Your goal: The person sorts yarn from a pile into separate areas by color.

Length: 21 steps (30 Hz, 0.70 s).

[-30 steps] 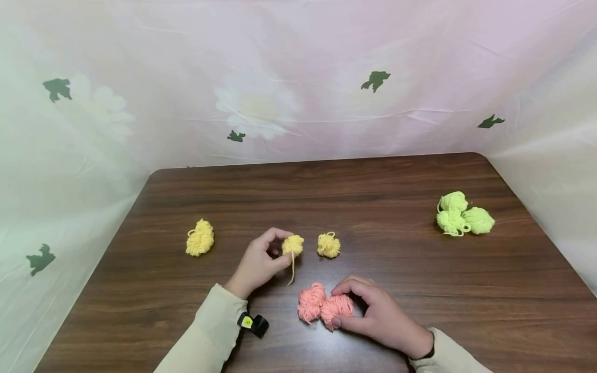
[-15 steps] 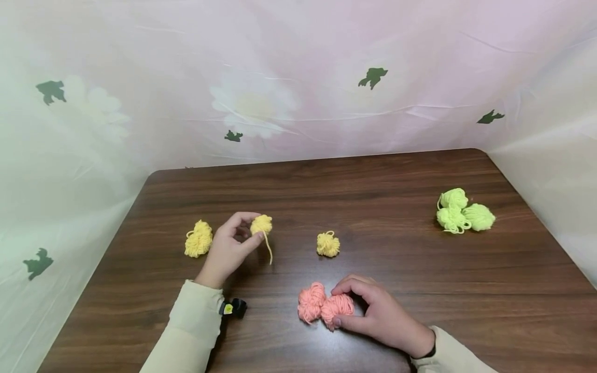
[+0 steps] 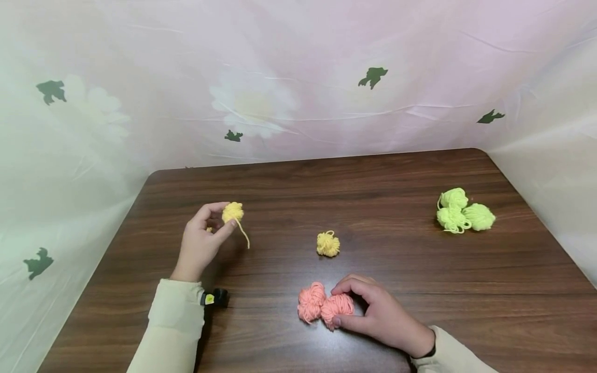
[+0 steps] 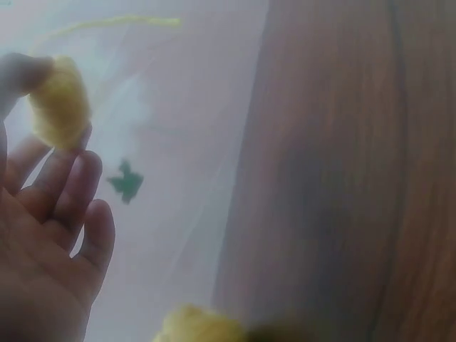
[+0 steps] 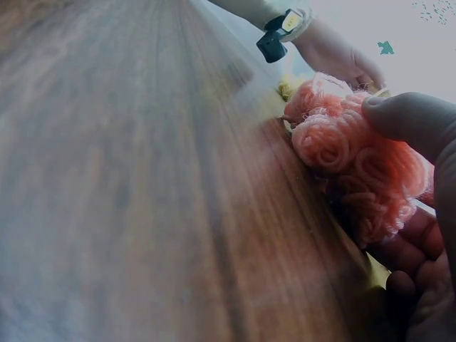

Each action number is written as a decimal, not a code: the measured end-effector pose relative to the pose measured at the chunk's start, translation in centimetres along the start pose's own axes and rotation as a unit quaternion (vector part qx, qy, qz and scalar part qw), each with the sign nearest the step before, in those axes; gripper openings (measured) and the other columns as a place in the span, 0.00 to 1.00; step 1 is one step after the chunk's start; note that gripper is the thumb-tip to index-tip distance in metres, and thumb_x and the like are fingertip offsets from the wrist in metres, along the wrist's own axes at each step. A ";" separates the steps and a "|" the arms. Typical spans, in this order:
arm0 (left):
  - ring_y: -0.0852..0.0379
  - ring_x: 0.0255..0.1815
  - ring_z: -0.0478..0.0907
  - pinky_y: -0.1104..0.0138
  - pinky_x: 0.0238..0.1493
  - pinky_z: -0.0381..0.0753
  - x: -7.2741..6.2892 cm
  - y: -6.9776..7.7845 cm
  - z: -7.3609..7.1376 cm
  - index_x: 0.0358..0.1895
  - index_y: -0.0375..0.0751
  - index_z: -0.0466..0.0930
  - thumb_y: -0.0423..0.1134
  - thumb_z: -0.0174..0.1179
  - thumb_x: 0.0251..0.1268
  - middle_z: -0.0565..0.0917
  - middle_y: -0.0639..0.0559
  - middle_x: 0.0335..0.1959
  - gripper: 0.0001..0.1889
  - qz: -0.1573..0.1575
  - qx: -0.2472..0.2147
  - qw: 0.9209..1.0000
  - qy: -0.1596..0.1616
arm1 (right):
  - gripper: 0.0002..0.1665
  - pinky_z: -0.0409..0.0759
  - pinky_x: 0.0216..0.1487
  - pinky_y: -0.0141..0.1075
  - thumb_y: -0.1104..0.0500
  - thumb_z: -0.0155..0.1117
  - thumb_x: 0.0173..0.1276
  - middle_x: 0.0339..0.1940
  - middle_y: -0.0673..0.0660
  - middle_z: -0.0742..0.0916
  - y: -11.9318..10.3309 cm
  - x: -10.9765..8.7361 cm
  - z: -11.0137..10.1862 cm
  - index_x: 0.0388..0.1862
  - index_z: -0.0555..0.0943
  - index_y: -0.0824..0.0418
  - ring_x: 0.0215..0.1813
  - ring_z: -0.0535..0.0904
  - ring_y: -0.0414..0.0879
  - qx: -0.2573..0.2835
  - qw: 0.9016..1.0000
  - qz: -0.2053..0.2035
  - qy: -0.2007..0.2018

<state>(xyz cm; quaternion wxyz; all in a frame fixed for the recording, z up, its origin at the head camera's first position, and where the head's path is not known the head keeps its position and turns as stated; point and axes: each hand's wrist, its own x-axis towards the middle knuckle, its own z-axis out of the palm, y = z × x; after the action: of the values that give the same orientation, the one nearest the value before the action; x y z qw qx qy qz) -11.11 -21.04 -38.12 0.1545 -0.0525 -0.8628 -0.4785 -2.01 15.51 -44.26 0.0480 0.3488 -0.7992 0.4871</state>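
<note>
Between thumb and fingers my left hand pinches a small yellow yarn ball, its loose strand dangling, above the left part of the table. In the left wrist view the same ball sits at the fingertips. Behind that hand, another yellow yarn bundle is mostly hidden in the head view. My right hand grips a coral-pink yarn ball near the front middle, thumb on one side and fingers on the other. More pink yarn lies against it on the left.
A single yellow yarn ball lies mid-table, beyond the pink yarn. Several lime-green yarn balls are clustered at the right back. The dark wooden table is bordered by a patterned cloth at the back and sides.
My left hand has carried the yellow yarn ball leftward and a little farther back, now covering most of the left yellow bundle. My right hand and the pink yarn stay put.
</note>
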 end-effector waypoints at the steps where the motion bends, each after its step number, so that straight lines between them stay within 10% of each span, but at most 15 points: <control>1: 0.57 0.40 0.76 0.71 0.41 0.75 0.0 -0.1 -0.3 0.57 0.42 0.81 0.36 0.70 0.63 0.84 0.47 0.44 0.19 -0.003 0.007 1.000 0.006 | 0.22 0.75 0.53 0.34 0.54 0.80 0.57 0.46 0.43 0.85 0.0 0.0 0.0 0.49 0.81 0.47 0.48 0.80 0.40 0.000 1.000 -0.001 0.000; 21: 0.63 0.41 0.77 0.75 0.42 0.75 0.4 -2.3 -4.3 0.60 0.41 0.80 0.40 0.67 0.67 0.82 0.57 0.45 0.20 -0.052 0.039 0.995 0.080 | 0.22 0.75 0.54 0.34 0.54 0.80 0.57 0.46 0.42 0.85 -0.1 0.0 0.0 0.49 0.81 0.47 0.49 0.80 0.41 0.003 1.000 0.007 -0.001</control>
<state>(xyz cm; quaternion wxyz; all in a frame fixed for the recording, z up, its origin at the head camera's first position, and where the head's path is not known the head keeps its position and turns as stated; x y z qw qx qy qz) -11.10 -25.90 -37.72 0.1999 0.0366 -0.8673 -0.4544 -1.96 15.46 -44.16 0.0430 0.3440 -0.8003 0.4892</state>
